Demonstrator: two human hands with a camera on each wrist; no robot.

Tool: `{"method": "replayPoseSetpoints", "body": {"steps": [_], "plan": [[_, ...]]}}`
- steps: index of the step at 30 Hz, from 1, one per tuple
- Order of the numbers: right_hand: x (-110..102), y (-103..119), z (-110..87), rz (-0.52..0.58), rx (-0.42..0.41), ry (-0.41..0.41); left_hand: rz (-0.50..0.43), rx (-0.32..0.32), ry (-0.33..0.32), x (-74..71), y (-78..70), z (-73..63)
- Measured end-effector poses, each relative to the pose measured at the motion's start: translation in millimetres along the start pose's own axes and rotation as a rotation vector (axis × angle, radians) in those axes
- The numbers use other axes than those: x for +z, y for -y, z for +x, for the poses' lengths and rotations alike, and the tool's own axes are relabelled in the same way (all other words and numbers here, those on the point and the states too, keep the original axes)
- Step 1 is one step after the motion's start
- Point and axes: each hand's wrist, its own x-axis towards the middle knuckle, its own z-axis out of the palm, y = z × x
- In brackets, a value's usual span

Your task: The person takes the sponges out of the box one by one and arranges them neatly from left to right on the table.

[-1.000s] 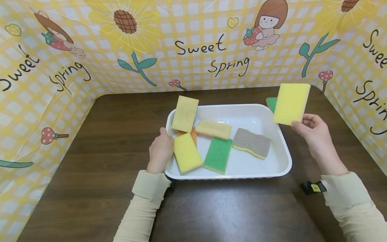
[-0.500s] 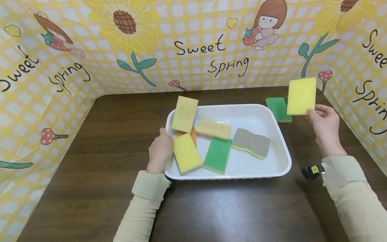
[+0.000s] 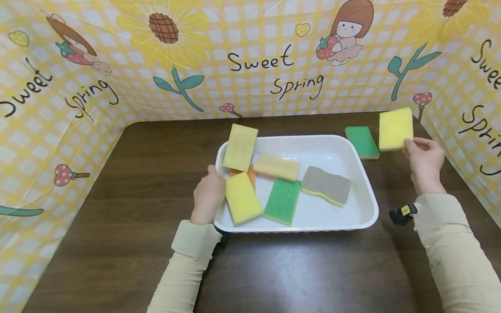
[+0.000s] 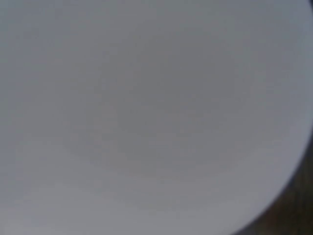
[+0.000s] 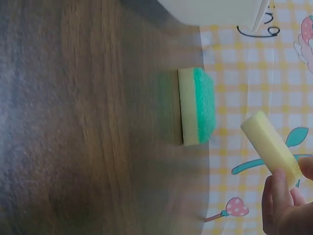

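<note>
My right hand [image 3: 424,165] pinches a yellow sponge [image 3: 395,129] by its lower right corner, above the table's back right. In the right wrist view the thumb and fingers grip one end of that sponge [image 5: 271,147]. Just left of it a green-topped sponge [image 3: 362,142] lies flat on the table, outside the white tray [image 3: 368,208]. My left hand [image 3: 208,195] grips the tray's left rim. Inside the tray lie a yellow sponge [image 3: 244,198], a green one [image 3: 282,201], a grey wavy one [image 3: 326,184] and a pale yellow one [image 3: 276,167].
Another pale yellow sponge [image 3: 240,148] leans over the tray's back left corner, partly covering an orange one [image 3: 252,176]. Behind the brown table [image 3: 156,261] hangs a checked cloth [image 3: 258,100], which also runs along both sides. The left wrist view is filled by a blurred white surface [image 4: 156,117].
My right hand has moved right and back with the yellow sponge, then slightly down, uncovering the green sponge on the table. The left hand and the tray have stayed in place.
</note>
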Motion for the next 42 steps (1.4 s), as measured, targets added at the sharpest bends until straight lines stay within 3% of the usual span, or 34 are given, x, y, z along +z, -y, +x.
{"method": "replayPoseSetpoints", "body": {"steps": [5, 16, 24, 39, 42], "plan": [[-3.5, -2.8, 7.4, 0.065, 0.003, -0.036, 0.010, -0.006, 0.011, -1.5, -1.2, 0.3], [-5.8, -8.2, 22.4, 0.004, 0.108, -0.109, -0.011, -0.024, 0.037, -2.5, -1.5, -0.2], [-3.2, -12.8, 27.5, 0.078, 0.144, -0.151, -0.003, -0.021, 0.031, -2.2, -1.0, 0.4], [-5.8, -19.4, 32.8, -0.015, 0.151, -0.174, 0.000, -0.008, 0.000, -0.7, 0.0, -0.2], [-6.4, -21.4, 33.4, -0.112, 0.147, -0.178, -0.005, -0.005, -0.004, -0.4, 0.2, -0.4]]}}
